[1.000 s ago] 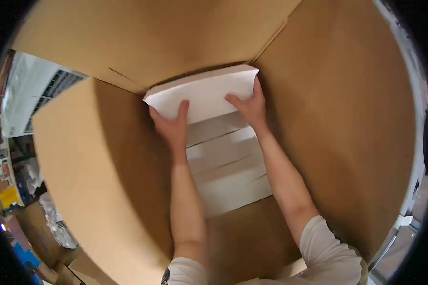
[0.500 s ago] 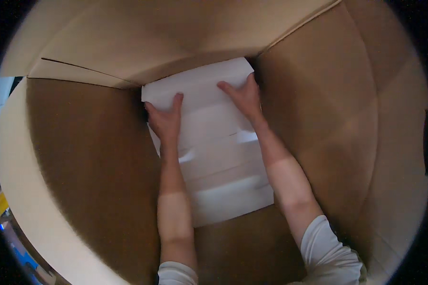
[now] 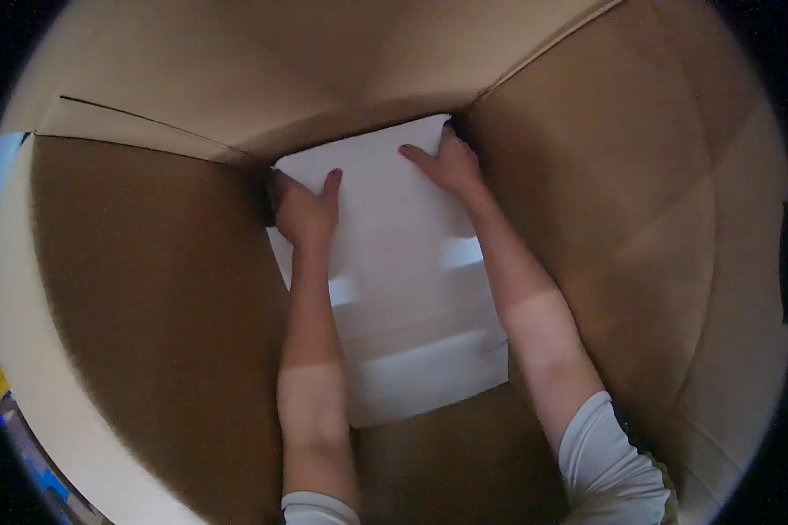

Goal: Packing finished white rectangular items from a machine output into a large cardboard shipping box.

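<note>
Deep inside a large brown cardboard box (image 3: 149, 332), a flat white panel (image 3: 381, 192) that looks like cardboard lies against the far wall. My left hand (image 3: 306, 210) grips its left edge, the thumb on top and the other fingers hidden around the side. On its right edge my right hand (image 3: 453, 166) has the same hold, with the thumb pointing inward. More white card-like material (image 3: 429, 376) shows nearer to me, creased crosswise; whether it is one piece with the panel, I cannot tell. Both forearms reach down over it.
Tall box walls rise on the left, on the right (image 3: 604, 227) and at the far side (image 3: 306, 61). A slit (image 3: 149, 121) runs along the far-left corner. Brown box floor (image 3: 446, 464) shows near me. Blurred coloured things (image 3: 39, 464) lie outside at the lower left.
The panel's far edge has tipped and come slightly lower in view, so its top looks flatter. Both hands have stayed on its sides, the right one shifting a little.
</note>
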Demonstrator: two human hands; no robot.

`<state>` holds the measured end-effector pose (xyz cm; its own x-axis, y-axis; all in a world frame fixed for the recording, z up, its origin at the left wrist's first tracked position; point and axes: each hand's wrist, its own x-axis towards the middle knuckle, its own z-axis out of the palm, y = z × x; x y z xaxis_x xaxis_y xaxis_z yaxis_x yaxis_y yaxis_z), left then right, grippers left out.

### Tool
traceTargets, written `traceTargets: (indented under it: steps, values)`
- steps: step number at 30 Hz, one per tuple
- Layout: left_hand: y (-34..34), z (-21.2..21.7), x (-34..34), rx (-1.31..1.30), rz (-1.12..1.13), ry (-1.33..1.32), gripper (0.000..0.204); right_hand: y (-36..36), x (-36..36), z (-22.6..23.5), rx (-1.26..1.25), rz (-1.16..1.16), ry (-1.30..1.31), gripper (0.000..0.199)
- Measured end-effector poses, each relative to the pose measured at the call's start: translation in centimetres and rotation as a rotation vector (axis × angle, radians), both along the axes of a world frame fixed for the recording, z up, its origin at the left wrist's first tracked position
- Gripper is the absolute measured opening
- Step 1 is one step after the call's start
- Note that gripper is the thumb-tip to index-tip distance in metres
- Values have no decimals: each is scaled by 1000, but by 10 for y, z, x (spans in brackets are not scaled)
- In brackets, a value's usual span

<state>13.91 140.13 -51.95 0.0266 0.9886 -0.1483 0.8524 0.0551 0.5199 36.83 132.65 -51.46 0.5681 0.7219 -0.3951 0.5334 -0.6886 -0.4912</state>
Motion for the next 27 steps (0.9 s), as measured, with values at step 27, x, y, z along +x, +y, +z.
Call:
traceTargets:
  steps: [27]
  values:
    - [-6, -27, 14, 236, -47, 184, 89, -30, -15, -38, 289, 129, -590, 87]
